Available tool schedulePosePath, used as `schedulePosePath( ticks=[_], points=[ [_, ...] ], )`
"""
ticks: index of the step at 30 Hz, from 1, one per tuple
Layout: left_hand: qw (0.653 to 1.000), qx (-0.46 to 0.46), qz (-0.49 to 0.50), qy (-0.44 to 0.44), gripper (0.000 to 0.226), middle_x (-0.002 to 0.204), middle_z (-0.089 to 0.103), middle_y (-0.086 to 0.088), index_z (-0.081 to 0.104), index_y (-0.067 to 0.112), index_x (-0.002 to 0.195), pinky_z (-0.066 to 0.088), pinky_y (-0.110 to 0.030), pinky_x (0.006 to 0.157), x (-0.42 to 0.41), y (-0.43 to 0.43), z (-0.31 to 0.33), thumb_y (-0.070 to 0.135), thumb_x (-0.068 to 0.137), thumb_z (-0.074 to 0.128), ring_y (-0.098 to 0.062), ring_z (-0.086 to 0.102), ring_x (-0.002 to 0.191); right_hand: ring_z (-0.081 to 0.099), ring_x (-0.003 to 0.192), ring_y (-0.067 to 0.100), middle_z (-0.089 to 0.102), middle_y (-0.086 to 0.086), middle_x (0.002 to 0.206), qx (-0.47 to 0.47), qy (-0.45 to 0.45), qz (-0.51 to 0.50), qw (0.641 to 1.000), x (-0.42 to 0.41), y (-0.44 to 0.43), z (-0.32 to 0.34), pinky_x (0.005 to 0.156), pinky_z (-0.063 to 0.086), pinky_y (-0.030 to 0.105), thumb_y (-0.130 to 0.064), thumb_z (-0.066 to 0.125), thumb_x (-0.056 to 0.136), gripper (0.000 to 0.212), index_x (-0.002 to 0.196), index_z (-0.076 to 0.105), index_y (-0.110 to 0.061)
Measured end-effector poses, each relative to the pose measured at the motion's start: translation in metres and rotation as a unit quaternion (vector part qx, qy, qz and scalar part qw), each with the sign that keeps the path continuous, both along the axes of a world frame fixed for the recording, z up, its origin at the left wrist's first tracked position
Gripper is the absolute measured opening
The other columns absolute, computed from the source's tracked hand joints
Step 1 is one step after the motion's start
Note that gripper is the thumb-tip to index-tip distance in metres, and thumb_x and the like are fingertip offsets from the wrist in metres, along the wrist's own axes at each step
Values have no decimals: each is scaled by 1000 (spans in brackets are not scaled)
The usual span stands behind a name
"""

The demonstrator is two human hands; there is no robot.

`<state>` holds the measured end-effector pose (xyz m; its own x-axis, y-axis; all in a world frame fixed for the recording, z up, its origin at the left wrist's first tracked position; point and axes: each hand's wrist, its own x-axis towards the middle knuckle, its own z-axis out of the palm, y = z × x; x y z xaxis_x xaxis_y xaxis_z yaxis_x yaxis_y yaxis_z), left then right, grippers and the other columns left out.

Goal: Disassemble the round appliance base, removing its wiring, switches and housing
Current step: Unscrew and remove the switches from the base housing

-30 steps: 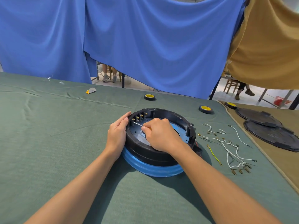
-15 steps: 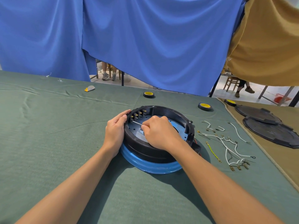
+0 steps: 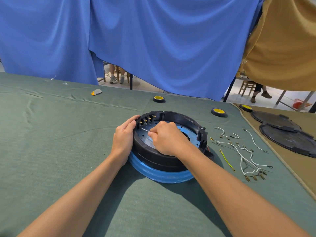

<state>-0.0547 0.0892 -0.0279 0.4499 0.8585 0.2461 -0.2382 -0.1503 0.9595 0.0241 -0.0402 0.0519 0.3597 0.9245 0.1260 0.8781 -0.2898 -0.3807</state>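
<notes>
base (image 3: 171,159): round, a black housing on a blue lower ring, open side up. It rests on the green cloth (image 3: 59,151) straight in front of the person, and a pale blue plate shows inside it.
left hand (image 3: 123,135): against the base's left wall, fingers curled over the rim, gripping it.
right hand (image 3: 168,138): over the inside of the base, forearm crossing its near rim. The fingers are folded, with thumb and forefinger pinching a strand.
strand (image 3: 145,130): thin and pale, running from those fingertips toward the base's far-left wall. From here I cannot tell whether it is a wire or a slim tool shaft.
terminals (image 3: 147,119): a row of brass tabs standing inside the base's far-left wall, just past the strand's tip and beside the left fingertips.
wires (image 3: 242,151): a loose white tangle with brass ends, lying on the cloth right of the base, apart from it.
yellow wire (image 3: 227,160): one short length between the base and the white tangle.
tapes (image 3: 159,99): black rolls with yellow cores. One is behind the base, a second roll (image 3: 218,111) is behind and to its right, and a third roll (image 3: 245,107) is further right.
lids (image 3: 289,139): two dark round ones, overlapping, well right of the base on a tan mat (image 3: 290,168).
scrap (image 3: 96,92): small, grey and orange, well behind the base to its left.
curtain (image 3: 153,40): blue, hanging behind the base, with a tan drape (image 3: 282,48) to its right.
</notes>
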Motion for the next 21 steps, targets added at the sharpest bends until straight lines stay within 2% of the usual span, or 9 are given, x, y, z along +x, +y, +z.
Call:
schedulePosePath(
  ticks=[9,12,15,18,21],
  points=[
    [1000,7,13,1,31,108,73,11,75,49,88,44,-44,106,-3,-3,3,33,81,49,-13,64,111,43,74,24,35,-5,63,15,-57,15,998,-1,-6,-2,63,35,34,-17,41,101,45,57,32,-20],
    [1000,7,15,2,31,108,73,11,75,48,89,45,-43,105,-2,-3,3,33,82,49,-12,64,110,42,71,23,37,-3,61,53,-56,9,997,1,-6,-5,63,32,35,-20,40,101,44,56,35,-20],
    [1000,7,17,0,32,114,71,7,73,40,101,44,-43,107,-2,-2,2,33,82,48,-14,62,114,43,72,25,40,-2,62,73,-67,5,995,0,-6,-7,66,36,36,-22,37,101,43,57,35,-20],
    [1000,2,23,16,50,127,64,8,62,31,128,38,-42,111,0,-1,0,38,81,47,-13,55,123,44,74,24,41,0,63,74,-56,1,996,0,-5,-6,65,32,35,-22,36,101,43,58,36,-20],
    [999,-4,26,26,55,127,63,7,58,28,133,39,-42,111,0,0,0,41,81,47,-13,55,123,44,70,23,43,3,62,86,-55,-9,995,1,-4,-7,56,28,30,-21,38,99,42,57,37,-19]
  ],
)
